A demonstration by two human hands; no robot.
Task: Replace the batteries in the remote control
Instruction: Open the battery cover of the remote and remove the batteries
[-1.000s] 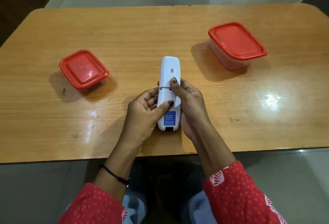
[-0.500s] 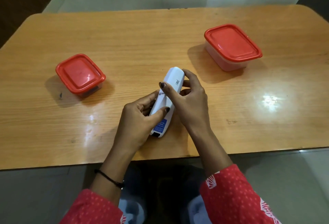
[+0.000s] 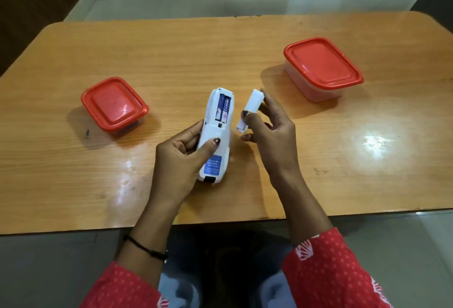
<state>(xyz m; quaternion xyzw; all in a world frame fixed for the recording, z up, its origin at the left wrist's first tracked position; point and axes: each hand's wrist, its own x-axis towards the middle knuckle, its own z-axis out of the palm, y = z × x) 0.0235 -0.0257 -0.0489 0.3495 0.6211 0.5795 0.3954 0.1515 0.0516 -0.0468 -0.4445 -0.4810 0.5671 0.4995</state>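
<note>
The white remote control lies back side up above the table's middle, gripped by my left hand around its lower half. Its battery compartment is uncovered, and two blue-and-white batteries sit side by side inside. My right hand holds the detached white battery cover between thumb and fingers, just to the right of the remote and apart from it.
A small red-lidded container stands at the left of the wooden table. A larger red-lidded container stands at the right rear. The table's near edge runs just below my wrists.
The battery cover has come off the remote and moved right in my right hand. The compartment with two batteries now shows. My left hand still grips the remote.
</note>
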